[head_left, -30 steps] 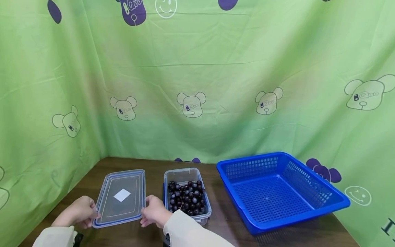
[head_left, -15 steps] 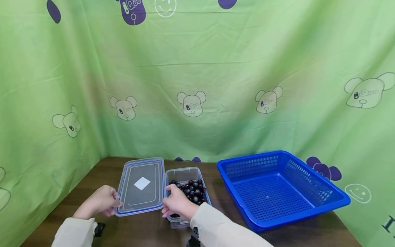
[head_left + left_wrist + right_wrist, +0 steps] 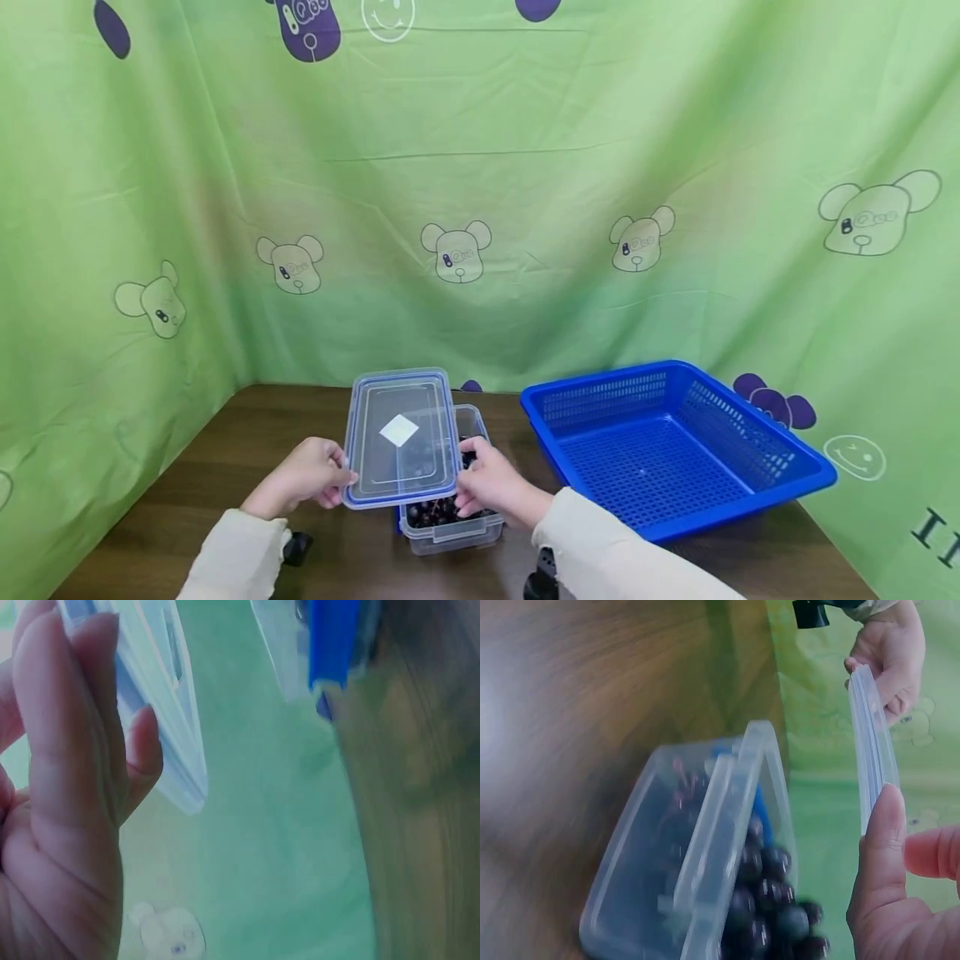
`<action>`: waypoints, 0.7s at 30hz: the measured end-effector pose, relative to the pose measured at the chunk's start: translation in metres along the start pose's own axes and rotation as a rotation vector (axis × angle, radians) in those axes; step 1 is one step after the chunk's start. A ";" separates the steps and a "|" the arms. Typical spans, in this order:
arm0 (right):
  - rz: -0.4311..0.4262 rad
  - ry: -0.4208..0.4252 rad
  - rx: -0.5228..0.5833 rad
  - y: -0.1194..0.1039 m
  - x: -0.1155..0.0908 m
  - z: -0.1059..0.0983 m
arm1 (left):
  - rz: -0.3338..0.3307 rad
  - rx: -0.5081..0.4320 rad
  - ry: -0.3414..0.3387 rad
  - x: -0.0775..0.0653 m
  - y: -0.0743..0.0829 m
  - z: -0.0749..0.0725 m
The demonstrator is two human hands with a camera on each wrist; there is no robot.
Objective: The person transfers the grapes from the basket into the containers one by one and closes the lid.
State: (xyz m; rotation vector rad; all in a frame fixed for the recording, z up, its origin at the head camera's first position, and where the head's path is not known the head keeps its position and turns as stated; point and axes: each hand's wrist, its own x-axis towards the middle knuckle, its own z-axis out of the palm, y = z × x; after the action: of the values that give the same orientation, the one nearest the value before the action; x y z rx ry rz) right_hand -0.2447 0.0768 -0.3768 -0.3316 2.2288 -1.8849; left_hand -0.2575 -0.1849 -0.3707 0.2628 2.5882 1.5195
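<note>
Both hands hold a clear plastic lid (image 3: 375, 467) with a blue seal and a white diamond label. My left hand (image 3: 311, 475) pinches its left near corner, and my right hand (image 3: 491, 483) pinches its right near side. The lid is raised and partly overlaps a clear plastic container (image 3: 453, 546) of dark grapes (image 3: 431, 512) in the head view. From the right wrist, the lid (image 3: 871, 742) appears edge-on above the container (image 3: 622, 877), apart from its rim, with grapes (image 3: 761, 915) inside. In the left wrist view, my left hand (image 3: 75, 772) is at the lid's edge (image 3: 169, 735).
A large blue plastic basket (image 3: 660, 467) with mesh walls stands on the right of the brown wooden table (image 3: 247, 433). Something blue (image 3: 330, 645) shows beside the container's wall in the left wrist view. Green printed cloth (image 3: 540, 317) hangs behind the table and along its sides.
Both hands have carried the lid to the right and upward, from beside the container to partly over it. The container and the basket stay where they were.
</note>
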 end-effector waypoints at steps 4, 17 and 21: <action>-0.006 0.019 -0.031 0.002 -0.007 -0.021 | 0.014 -0.030 -0.013 0.007 0.009 0.016; -0.009 -0.024 -0.082 -0.001 -0.008 -0.058 | 0.007 -0.198 -0.005 0.014 0.026 0.029; -0.110 -0.076 -0.176 -0.004 -0.001 -0.075 | 0.012 -0.279 -0.018 0.014 0.032 0.020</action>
State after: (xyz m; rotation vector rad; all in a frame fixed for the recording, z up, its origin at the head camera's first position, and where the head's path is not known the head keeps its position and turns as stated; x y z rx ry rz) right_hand -0.2658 0.1471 -0.3605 -0.5560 2.3744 -1.6982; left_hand -0.2650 -0.1500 -0.3526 0.2604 2.3261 1.8455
